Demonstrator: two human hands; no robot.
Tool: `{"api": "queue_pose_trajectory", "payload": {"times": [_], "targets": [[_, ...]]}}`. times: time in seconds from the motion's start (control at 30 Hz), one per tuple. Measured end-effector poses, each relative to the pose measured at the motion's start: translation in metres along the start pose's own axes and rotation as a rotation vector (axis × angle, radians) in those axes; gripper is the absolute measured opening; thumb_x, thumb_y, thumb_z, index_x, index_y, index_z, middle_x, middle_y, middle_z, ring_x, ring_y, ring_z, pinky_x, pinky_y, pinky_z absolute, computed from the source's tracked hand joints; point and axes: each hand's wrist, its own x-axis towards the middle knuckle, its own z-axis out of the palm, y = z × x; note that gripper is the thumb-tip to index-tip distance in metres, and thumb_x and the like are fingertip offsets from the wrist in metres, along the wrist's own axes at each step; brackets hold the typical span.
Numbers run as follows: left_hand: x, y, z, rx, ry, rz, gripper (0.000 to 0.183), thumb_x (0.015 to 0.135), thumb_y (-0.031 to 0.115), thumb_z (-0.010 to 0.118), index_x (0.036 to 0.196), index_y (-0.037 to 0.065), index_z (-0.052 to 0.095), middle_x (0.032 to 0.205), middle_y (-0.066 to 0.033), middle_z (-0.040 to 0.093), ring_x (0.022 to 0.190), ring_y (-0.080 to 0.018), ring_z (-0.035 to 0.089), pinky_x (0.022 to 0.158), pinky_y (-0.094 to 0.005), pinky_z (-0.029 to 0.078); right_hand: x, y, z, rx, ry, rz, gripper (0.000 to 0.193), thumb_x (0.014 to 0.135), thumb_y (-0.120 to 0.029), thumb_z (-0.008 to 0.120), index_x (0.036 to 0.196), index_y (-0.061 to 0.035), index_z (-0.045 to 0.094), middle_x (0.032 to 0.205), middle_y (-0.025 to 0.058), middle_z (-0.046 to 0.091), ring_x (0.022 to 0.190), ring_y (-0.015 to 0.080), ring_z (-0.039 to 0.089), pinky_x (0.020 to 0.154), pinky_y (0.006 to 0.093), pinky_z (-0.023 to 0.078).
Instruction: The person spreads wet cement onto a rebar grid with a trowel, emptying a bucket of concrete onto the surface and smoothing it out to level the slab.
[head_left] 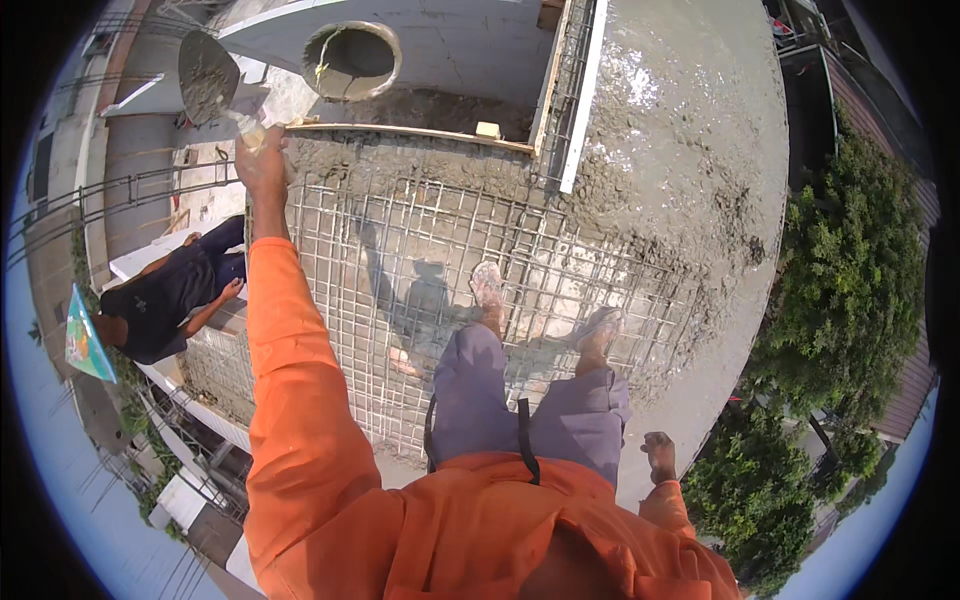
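My left hand (262, 168) is stretched far forward and wrapped round the pale handle of a trowel (208, 78). The trowel's broad, rounded blade is coated in grey mortar and points away from me. To its right, beyond a wooden form board, is a bucket (352, 62) with a cord at its rim and grey mix inside. My right hand (660, 456) hangs by my right side with its fingers curled in, and no object shows in it. Below me, a steel rebar mesh (400, 255) lies partly sunk in wet concrete (690, 120).
My bare feet (488, 282) stand on the mesh. At the left, another person in dark clothes (165, 300) stands lower down, near protruding rebar rods (150, 188). A white edge strip (584, 100) borders a recess ahead. Trees (825, 280) rise beyond the slab's right edge.
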Motion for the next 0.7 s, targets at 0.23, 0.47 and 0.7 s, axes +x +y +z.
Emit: {"api": "queue_pose_trajectory", "payload": {"times": [0.23, 0.47, 0.7], "targets": [[-0.257, -0.166, -0.046, 0.291, -0.381, -0.516, 0.015, 0.063, 0.007, 0.064, 0.073, 0.003, 0.054, 0.058, -0.0008, 0.05, 0.049, -0.012, 0.046, 0.044, -0.0286, 0.037, 0.043, -0.117, -0.009, -0.128, 0.11, -0.215, 0.011, 0.082, -0.008, 0.051, 0.084, 0.0003, 0.058, 0.074, 0.0041, 0.056, 0.071, 0.0134, 0.051, 0.069, 0.0271, 0.042], [-0.384, -0.122, 0.095, 0.668, -0.829, -0.288, 0.038, 0.074, 0.02, 0.064, 0.103, -0.002, 0.054, 0.081, -0.016, 0.063, 0.073, -0.0266, 0.06, 0.069, -0.0367, 0.046, 0.141, -0.137, 0.022, -0.064, -0.171, -0.382, 0.009, 0.082, -0.01, 0.056, 0.083, -0.0009, 0.058, 0.077, 0.0054, 0.055, 0.078, 0.0157, 0.052, 0.071, 0.0288, 0.041], [-0.496, -0.188, 0.331, 0.9, -0.908, -0.232, 0.045, 0.081, 0.04, 0.054, 0.099, -0.001, 0.055, 0.089, -0.026, 0.061, 0.089, -0.0396, 0.058, 0.076, -0.0446, 0.044, 0.314, -0.045, 0.054, 0.036, -0.349, -0.524, 0.013, 0.08, -0.01, 0.056, 0.088, -0.0013, 0.058, 0.084, 0.0115, 0.057, 0.078, 0.0208, 0.054, 0.07, 0.0312, 0.043]]}}
